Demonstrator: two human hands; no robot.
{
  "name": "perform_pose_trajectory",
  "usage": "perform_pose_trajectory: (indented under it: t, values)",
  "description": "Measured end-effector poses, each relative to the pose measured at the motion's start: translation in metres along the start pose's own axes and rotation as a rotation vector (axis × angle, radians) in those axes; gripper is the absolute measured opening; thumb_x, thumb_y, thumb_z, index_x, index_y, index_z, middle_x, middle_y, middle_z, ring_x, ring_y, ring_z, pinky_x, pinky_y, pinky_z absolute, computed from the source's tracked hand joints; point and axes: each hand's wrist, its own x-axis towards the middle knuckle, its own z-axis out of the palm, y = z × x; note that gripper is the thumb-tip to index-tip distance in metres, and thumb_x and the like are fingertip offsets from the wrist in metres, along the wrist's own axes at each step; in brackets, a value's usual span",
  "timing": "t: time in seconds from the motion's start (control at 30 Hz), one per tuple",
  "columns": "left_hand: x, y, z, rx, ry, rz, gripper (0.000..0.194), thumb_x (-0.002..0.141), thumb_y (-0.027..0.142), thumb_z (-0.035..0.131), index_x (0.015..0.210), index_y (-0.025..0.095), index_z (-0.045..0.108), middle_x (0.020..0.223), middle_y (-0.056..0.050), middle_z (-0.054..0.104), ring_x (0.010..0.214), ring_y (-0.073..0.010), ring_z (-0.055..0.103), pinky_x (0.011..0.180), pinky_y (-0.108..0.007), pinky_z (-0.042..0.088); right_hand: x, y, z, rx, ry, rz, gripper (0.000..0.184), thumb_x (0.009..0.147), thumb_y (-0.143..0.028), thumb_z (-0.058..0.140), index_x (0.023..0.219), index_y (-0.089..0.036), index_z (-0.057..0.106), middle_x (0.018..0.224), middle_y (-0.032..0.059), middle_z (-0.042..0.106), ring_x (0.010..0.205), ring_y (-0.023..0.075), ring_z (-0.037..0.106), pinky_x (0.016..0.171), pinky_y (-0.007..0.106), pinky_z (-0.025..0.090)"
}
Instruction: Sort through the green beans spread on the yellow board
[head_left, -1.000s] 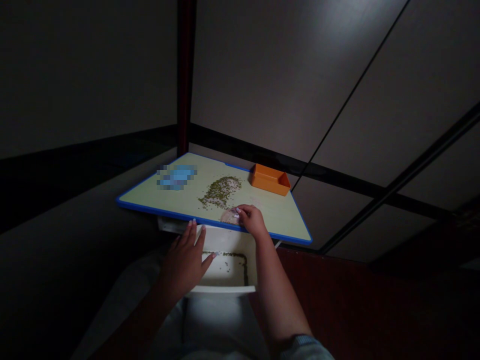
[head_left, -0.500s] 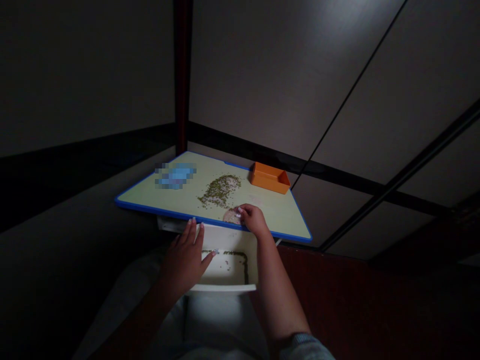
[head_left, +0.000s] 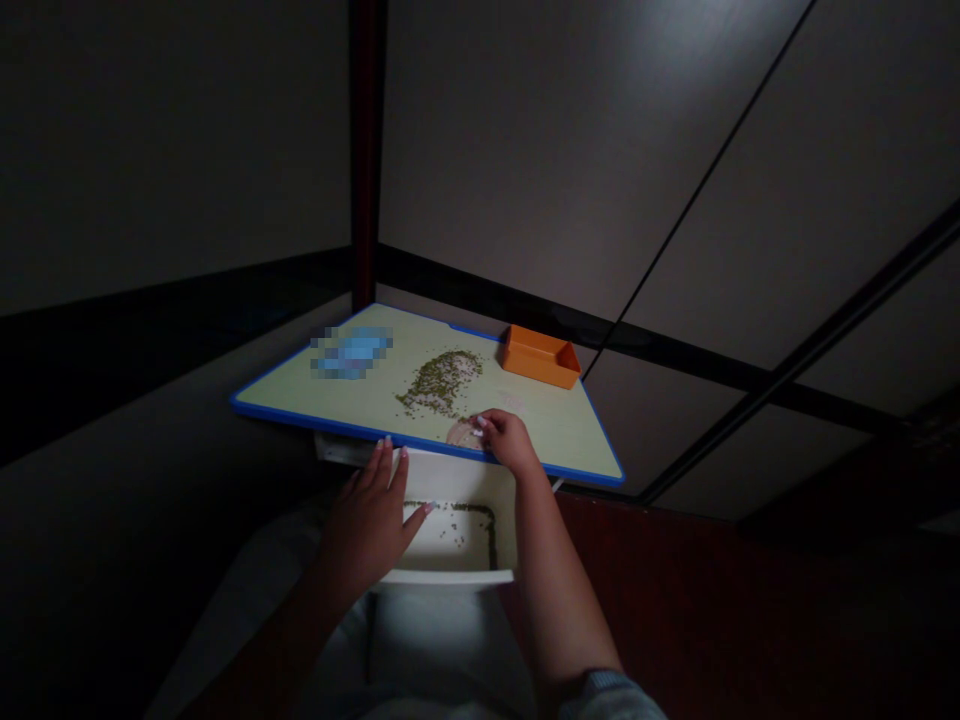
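My right hand [head_left: 508, 437] is at the near edge of the pale, blue-rimmed table [head_left: 555, 430], thumb and fingers pinched together. Whatever they hold is too small or hidden to make out. It rests by a pinkish round printed patch [head_left: 461, 434] on the tabletop. Beyond it lies a loose spread of small green beans [head_left: 435, 385]. Fingers apart, my left hand [head_left: 373, 515] lies over the left side of a pulled-out white drawer [head_left: 457, 577], its fingertips by the table's edge. Inside the drawer, more green beans [head_left: 491, 535] line the edges and a few dot the floor.
An orange open box [head_left: 541, 357] stands at the table's far right corner. A blurred-out blue patch [head_left: 352, 352] is on the left of the tabletop. Dark-trimmed wall panels [head_left: 525, 150] rise right behind the table. Reddish floor [head_left: 637, 600] shows to the right.
A few more beans now dot the drawer's floor near its middle. Both hands have stayed almost in place.
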Motion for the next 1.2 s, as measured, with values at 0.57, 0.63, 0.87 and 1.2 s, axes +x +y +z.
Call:
perform_pose_trajectory:
  t: [0.57, 0.63, 0.87, 1.2]
  values:
    - [-0.001, 0.001, 0.000, 0.000, -0.007, -0.010, 0.067, 0.085, 0.045, 0.045, 0.137, 0.003, 0.043, 0.150, -0.024, 0.033, 0.142, -0.0328, 0.029, 0.107, -0.046, 0.038, 0.004, -0.014, 0.000, -0.117, 0.070, -0.015, 0.021, 0.089, -0.025, 0.050, 0.094, -0.023, 0.071, 0.082, 0.0009, 0.070, 0.078, 0.0151, 0.062, 0.078, 0.026, 0.045]
    - [-0.001, 0.001, 0.001, -0.004, -0.002, -0.008, 0.067, 0.084, 0.045, 0.045, 0.137, 0.003, 0.043, 0.150, -0.024, 0.033, 0.142, -0.0327, 0.029, 0.107, -0.046, 0.039, 0.006, -0.019, 0.003, -0.157, 0.060, -0.024, 0.021, 0.089, -0.024, 0.051, 0.095, -0.023, 0.071, 0.086, 0.0019, 0.071, 0.081, 0.0157, 0.061, 0.079, 0.026, 0.044]
    - [-0.001, 0.000, 0.004, -0.045, 0.066, 0.002, 0.066, 0.084, 0.044, 0.047, 0.136, 0.004, 0.044, 0.148, -0.024, 0.035, 0.141, -0.0331, 0.031, 0.106, -0.047, 0.039, 0.010, -0.026, 0.010, -0.172, 0.010, -0.074, 0.022, 0.089, -0.024, 0.051, 0.097, -0.025, 0.072, 0.092, 0.0012, 0.071, 0.085, 0.0160, 0.061, 0.083, 0.027, 0.044]
    - [0.000, 0.000, 0.001, -0.023, 0.013, -0.008, 0.067, 0.083, 0.044, 0.048, 0.136, 0.003, 0.045, 0.149, -0.025, 0.034, 0.141, -0.0335, 0.030, 0.105, -0.046, 0.040, 0.009, -0.015, 0.012, -0.020, -0.036, -0.114, 0.025, 0.090, -0.032, 0.049, 0.094, -0.022, 0.072, 0.080, 0.0003, 0.070, 0.078, 0.0150, 0.062, 0.078, 0.026, 0.047]
